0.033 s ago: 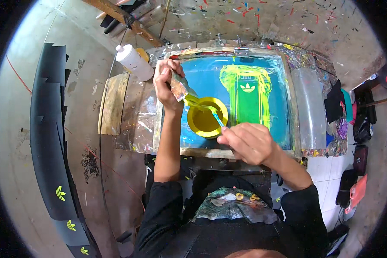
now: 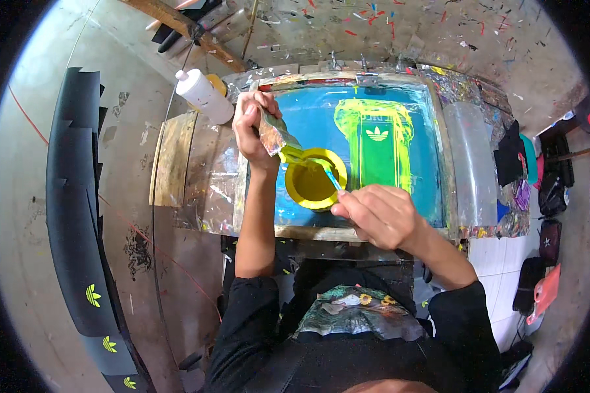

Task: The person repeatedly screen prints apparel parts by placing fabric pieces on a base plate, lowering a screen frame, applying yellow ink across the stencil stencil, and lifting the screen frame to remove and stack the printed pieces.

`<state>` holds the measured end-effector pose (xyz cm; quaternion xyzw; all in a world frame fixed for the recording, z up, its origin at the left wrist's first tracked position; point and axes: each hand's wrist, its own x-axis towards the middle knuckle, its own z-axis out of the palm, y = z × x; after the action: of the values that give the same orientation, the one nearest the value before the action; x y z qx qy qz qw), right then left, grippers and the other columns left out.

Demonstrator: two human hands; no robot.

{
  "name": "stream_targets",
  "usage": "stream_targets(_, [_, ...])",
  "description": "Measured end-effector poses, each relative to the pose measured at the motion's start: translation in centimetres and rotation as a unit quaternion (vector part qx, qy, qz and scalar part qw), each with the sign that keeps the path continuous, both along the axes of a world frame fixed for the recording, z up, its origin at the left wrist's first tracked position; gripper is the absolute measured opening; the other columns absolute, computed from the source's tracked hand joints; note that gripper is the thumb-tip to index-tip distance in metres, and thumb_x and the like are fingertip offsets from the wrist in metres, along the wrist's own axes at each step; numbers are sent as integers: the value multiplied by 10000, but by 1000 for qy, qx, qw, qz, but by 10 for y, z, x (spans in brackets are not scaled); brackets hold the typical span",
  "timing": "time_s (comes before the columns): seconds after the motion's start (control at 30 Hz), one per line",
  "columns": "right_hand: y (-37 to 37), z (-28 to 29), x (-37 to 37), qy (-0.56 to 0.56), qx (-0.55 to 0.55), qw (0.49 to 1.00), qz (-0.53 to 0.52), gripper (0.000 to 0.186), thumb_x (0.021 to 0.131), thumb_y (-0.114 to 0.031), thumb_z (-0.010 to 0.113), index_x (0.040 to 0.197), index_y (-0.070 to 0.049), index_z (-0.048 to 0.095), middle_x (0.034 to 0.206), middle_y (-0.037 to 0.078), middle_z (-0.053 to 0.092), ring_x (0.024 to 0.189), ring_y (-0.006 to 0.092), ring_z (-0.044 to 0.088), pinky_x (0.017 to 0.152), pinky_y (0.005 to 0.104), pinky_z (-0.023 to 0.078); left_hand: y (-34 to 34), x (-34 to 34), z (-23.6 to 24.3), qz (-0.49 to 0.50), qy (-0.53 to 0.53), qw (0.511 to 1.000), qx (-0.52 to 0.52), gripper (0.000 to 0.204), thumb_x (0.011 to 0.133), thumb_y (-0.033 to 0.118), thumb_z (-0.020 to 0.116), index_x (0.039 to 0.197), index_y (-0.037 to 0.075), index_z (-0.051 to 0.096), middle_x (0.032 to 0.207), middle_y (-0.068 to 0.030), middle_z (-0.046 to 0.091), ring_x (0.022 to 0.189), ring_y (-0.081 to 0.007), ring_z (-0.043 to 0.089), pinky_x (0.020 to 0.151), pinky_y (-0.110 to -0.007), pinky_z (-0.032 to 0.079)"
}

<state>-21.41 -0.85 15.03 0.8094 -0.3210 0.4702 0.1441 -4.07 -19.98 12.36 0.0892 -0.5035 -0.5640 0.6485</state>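
My left hand [image 2: 254, 124] grips a paint-stained squeegee [image 2: 276, 136], tilted with its lower edge coated in yellow ink over the left rim of a yellow tub [image 2: 288, 185]. In my right hand [image 2: 381, 216], thumb and fingers pinch a thin light-blue stick [image 2: 335, 180]. Its yellow-smeared far end is above the tub, close to the squeegee's inked edge; whether they touch I cannot tell. The tub stands on a blue printing screen [image 2: 311, 111] in a wooden frame. To the right of the tub, bright yellow ink [image 2: 347, 118] borders the screen's green stencil area [image 2: 375, 160].
A white bottle [image 2: 203, 95] stands at the table's far left, with a wooden board [image 2: 174, 157] nearer. Clear plastic sheeting [image 2: 471, 164] and a dark cloth [image 2: 509, 154] lie on the right. Dark printed sheets [image 2: 78, 216] hang along the left.
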Motion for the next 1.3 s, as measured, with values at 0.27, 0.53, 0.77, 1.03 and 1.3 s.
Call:
stream_targets(0.27, [5, 32, -4, -43, 3, 999, 22, 276, 857, -39, 822, 1058, 82, 677, 866, 114, 716, 675, 230, 724, 562, 323, 579, 5, -6, 1, 29, -31, 999, 4, 293, 893, 284, 550, 967, 3, 506, 889, -105, 516, 800, -178, 493, 711, -304, 426])
stream_targets(0.53, [15, 21, 3, 41, -111, 993, 19, 263, 910, -118, 820, 1005, 84, 680, 841, 111, 688, 679, 181, 697, 570, 282, 595, 2, -9, 1, 80, -15, 997, 13, 243, 934, 249, 499, 950, 6, 496, 850, -94, 492, 778, -178, 477, 704, -315, 419])
stream_targets(0.77, [4, -6, 0, -10, -47, 999, 23, 204, 896, -96, 803, 972, 47, 679, 739, 32, 609, 633, 133, 644, 519, 268, 533, 4, -5, 9, 72, 2, 997, 5, 218, 941, 238, 469, 957, 21, 478, 886, -102, 472, 824, -199, 454, 761, -324, 417])
stream_targets(1.03, [-19, -12, -21, -202, 138, 970, -14, 69, 921, -15, 741, 989, -24, 747, 812, 99, 742, 645, 206, 709, 549, 308, 527, 6, -1, 14, -40, 46, 998, 4, 239, 927, 251, 480, 954, 15, 464, 888, -114, 469, 816, -229, 465, 768, -347, 436])
stream_targets(1.3, [-38, -11, -24, -318, 239, 917, -29, 181, 972, -177, 761, 925, -2, 756, 774, 115, 720, 607, 166, 655, 571, 299, 507, 5, 0, 10, -73, 6, 997, 18, 294, 887, 279, 533, 949, -5, 487, 877, -118, 491, 792, -214, 482, 722, -327, 436])
